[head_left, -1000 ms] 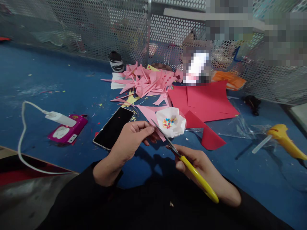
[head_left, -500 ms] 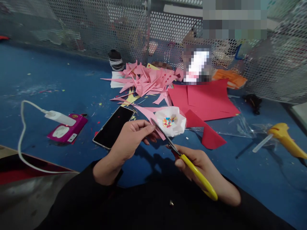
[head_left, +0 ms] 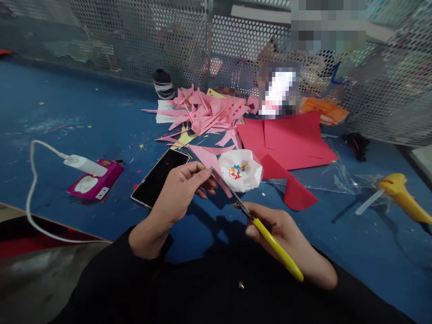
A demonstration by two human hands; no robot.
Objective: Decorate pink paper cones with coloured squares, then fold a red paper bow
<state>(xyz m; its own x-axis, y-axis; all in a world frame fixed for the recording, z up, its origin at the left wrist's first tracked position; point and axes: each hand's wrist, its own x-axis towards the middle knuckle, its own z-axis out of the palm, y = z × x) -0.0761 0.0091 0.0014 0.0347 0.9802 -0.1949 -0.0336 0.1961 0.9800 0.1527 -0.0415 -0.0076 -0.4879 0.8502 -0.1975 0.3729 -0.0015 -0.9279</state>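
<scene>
My right hand (head_left: 283,227) is closed around the yellow handles of a pair of scissors (head_left: 275,245). The blades slant up and left, their tips right by the fingertips of my left hand (head_left: 184,186). Thumb and index finger of that hand are pinched together; whatever is between them is too small or hidden to make out. Just beyond the blades sits a white paper dish (head_left: 251,173) with many tiny coloured paper bits (head_left: 239,171) in it. A pink paper strip (head_left: 211,159) lies behind the left fingertips and passes under the blades.
A dark-screened phone (head_left: 158,177) lies left of my left hand, near a purple socket block (head_left: 111,177) with a white charger. Farther back are pink paper scraps (head_left: 205,110) and red sheets (head_left: 290,139). A yellow glue gun (head_left: 401,189) rests at right. Perforated metal panels (head_left: 243,38) border the table.
My left hand has shifted slightly left, and the scissor tips have followed its fingertips. The scissors are turned a little, so the handle loop looks narrower. Things on the table look unmoved.
</scene>
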